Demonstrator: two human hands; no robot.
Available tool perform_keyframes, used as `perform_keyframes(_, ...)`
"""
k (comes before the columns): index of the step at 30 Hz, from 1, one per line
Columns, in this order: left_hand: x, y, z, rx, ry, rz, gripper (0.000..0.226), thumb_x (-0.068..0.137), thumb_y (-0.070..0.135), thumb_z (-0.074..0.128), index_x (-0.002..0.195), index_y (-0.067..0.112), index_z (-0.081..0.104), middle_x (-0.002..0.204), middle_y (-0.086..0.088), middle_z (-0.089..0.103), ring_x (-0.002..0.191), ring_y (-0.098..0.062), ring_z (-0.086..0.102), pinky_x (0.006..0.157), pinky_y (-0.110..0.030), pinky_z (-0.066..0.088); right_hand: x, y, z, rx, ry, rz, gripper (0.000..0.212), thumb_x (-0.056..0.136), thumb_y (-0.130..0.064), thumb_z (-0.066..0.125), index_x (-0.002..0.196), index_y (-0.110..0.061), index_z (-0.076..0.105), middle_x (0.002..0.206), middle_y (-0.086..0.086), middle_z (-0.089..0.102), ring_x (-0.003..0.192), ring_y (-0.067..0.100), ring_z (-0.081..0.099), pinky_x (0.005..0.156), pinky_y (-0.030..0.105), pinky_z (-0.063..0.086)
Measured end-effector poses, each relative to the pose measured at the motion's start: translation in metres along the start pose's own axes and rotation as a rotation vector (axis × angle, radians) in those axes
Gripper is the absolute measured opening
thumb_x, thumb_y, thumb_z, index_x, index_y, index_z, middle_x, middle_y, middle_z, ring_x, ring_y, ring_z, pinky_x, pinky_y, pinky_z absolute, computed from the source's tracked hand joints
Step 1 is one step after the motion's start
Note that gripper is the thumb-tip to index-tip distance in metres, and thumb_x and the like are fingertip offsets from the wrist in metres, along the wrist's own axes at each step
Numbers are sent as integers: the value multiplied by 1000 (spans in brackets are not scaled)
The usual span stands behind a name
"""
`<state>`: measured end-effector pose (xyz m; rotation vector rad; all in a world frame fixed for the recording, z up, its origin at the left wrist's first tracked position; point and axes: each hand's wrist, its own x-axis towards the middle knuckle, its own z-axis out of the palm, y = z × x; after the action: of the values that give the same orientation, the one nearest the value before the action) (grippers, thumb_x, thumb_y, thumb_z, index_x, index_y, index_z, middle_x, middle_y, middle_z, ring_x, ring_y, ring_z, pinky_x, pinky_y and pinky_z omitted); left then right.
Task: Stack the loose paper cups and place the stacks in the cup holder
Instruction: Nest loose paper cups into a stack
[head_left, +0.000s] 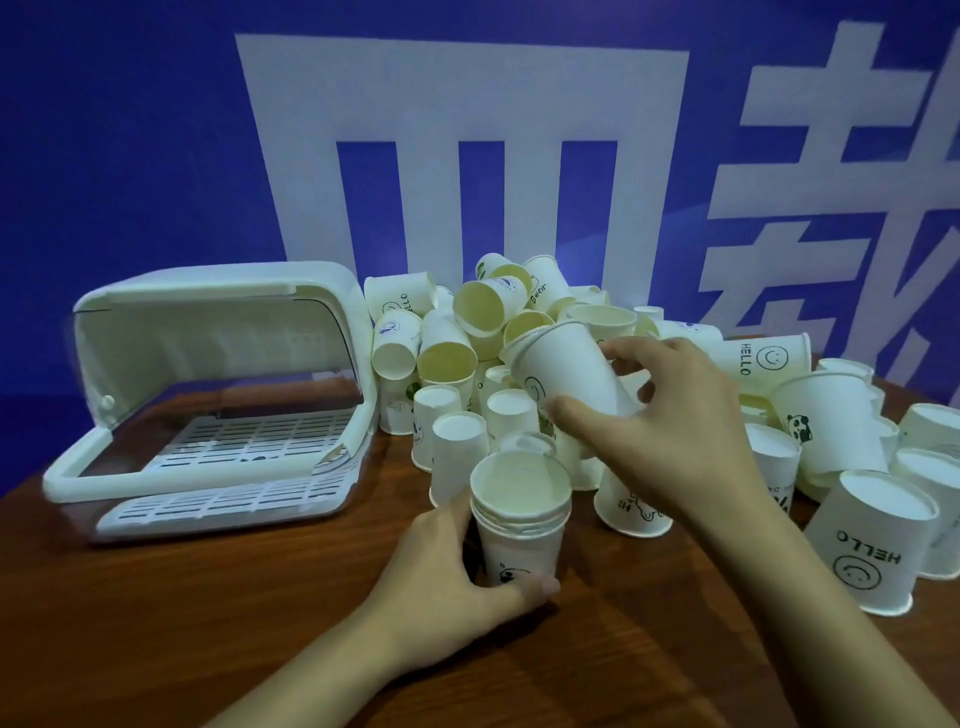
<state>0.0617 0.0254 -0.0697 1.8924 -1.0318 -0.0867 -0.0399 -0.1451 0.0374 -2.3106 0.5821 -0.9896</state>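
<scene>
My left hand grips an upright stack of white paper cups standing on the wooden table, mouth up, with several nested rims showing. My right hand holds a single white paper cup with a smiley print, tilted with its mouth toward the upper left, above and behind the stack. A large pile of loose paper cups lies behind, some upside down, some on their sides. The white cup holder stands at the left with its lid raised and its slotted tray bare.
More upside-down cups, some printed HELLO, crowd the right side of the wooden table. A blue wall with large white characters rises behind. The table's curved edge runs along the left.
</scene>
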Motion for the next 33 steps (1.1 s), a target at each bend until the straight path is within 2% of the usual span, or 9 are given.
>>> perform_keyframes(5,1,3,1,-34,-16,-3,60,72,45,93,124,37,66,116,22,73,112,0,68,96,-36,56,-14,0,7,370,-21,75,59,66,-52,86,115,-33,58,89,-14,74,81,-2,69,66,19,49)
perform_keyframes(9,2,1,1,-68,-26,17,64,74,36,94,131,34,64,123,22,72,118,0,66,100,-30,54,-29,5,23,599,-47,83,93,54,-55,89,135,-44,45,102,-18,76,92,9,74,84,37,59)
perform_keyframes(15,2,-2,0,-83,-39,19,50,78,26,92,121,29,69,115,17,75,110,-2,70,89,-18,52,-52,20,51,648,3,23,84,56,-63,84,133,-44,56,114,-17,74,116,8,65,102,48,50)
perform_keyframes(17,2,-4,1,-96,-62,-1,40,80,19,90,114,24,71,108,11,77,102,-7,72,85,-23,55,-59,23,57,630,-12,-8,85,59,-61,85,136,-47,52,116,-18,72,120,6,63,104,43,49)
perform_keyframes(21,5,-7,4,-47,-81,13,35,80,15,83,112,19,70,104,5,76,98,-14,73,83,-37,58,-64,26,62,602,-7,-100,91,68,-48,84,146,-42,39,113,-14,73,114,5,62,87,9,40)
perform_keyframes(23,5,-10,5,-36,-68,17,36,78,18,84,110,23,70,102,11,75,96,-8,71,80,-28,56,-64,29,64,573,-11,-144,98,69,-50,82,152,-40,29,119,-13,69,116,5,60,87,6,37)
perform_keyframes(25,6,-13,6,-28,-77,7,40,77,22,81,115,21,70,108,9,76,101,-11,72,86,-36,58,-66,32,63,544,3,-189,104,69,-53,78,156,-36,24,131,-9,60,126,10,55,96,12,38)
perform_keyframes(30,5,-11,5,-14,-72,16,45,76,23,79,121,21,69,112,6,77,104,-14,72,90,-43,57,-66,29,61,413,90,-350,70,82,-53,68,146,-33,45,141,-7,48,138,18,44,110,35,39)
perform_keyframes(33,3,-6,3,-9,-57,27,51,79,14,84,125,27,68,117,13,75,111,-9,70,94,-38,56,-64,30,63,296,133,-327,36,85,-55,63,107,-28,70,141,-7,49,136,14,41,110,41,38)
